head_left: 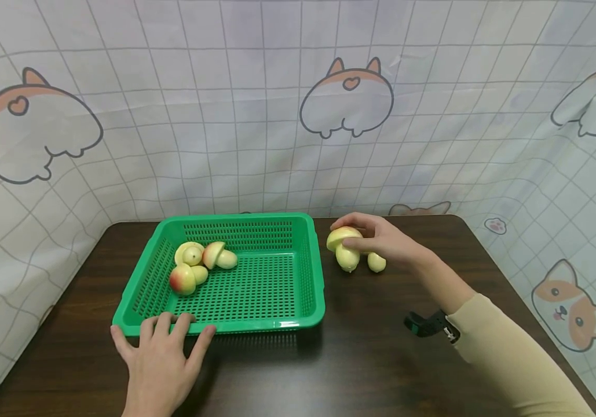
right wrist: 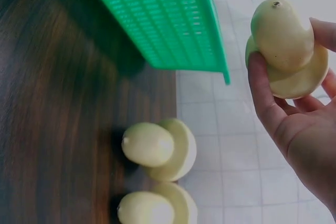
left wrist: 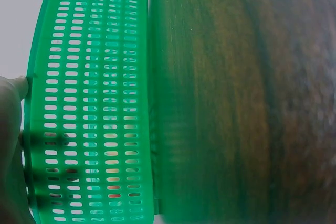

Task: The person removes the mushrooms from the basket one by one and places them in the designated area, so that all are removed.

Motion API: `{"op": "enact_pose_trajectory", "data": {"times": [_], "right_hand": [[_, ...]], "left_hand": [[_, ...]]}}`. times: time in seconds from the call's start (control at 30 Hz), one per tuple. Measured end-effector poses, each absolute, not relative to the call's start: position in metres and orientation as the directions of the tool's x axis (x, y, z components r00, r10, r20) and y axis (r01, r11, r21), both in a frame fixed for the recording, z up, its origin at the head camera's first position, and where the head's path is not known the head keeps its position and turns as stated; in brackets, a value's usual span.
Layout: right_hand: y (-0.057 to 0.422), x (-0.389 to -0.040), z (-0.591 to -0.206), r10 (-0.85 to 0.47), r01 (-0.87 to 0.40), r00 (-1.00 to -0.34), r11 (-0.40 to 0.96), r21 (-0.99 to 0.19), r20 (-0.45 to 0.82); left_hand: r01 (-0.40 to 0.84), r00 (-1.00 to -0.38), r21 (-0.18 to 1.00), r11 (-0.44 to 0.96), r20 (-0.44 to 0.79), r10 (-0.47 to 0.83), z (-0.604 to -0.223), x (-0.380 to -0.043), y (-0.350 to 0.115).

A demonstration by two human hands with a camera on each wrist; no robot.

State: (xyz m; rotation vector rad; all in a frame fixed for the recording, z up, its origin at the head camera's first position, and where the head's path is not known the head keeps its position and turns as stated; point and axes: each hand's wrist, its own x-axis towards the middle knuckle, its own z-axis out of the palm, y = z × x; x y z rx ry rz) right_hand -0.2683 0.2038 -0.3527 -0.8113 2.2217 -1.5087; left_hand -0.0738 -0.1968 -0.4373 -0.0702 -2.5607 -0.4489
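Note:
My right hand (head_left: 381, 238) grips a yellow toy mushroom (right wrist: 283, 38) between thumb and fingers, just right of the green basket (head_left: 312, 278). The mushroom's stem faces the right wrist camera. Two more such mushrooms lie on the table: an upper one (right wrist: 149, 144) and a lower one (right wrist: 147, 208) in the right wrist view. In the head view the hand partly hides them. With its fingers hooked over the near rim, my left hand (head_left: 159, 362) holds the basket. Inside the basket's left part lie three mushrooms, one with a reddish cap (head_left: 182, 280).
A dark wooden table (head_left: 370, 359) bears everything. Behind and beside it hangs a white grid-patterned cloth (head_left: 256, 116) with corgi drawings. A black band (head_left: 430, 324) is on the right wrist by the sleeve.

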Motion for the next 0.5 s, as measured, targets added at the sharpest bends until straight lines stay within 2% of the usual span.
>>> {"op": "enact_pose_trajectory", "data": {"times": [0.3, 0.5], "right_hand": [[0.227, -0.269, -0.361, -0.606, -0.229, -0.794, 0.214, -0.950, 0.055], [0.242, -0.268, -0.364, -0.567, -0.262, -0.820, 0.252, -0.931, 0.077]], "left_hand": [[0.126, -0.866, 0.297, 0.946, 0.498, -0.041, -0.436, -0.073, -0.196], [0.127, -0.867, 0.300, 0.946, 0.496, -0.041, -0.436, -0.073, -0.196]]}}
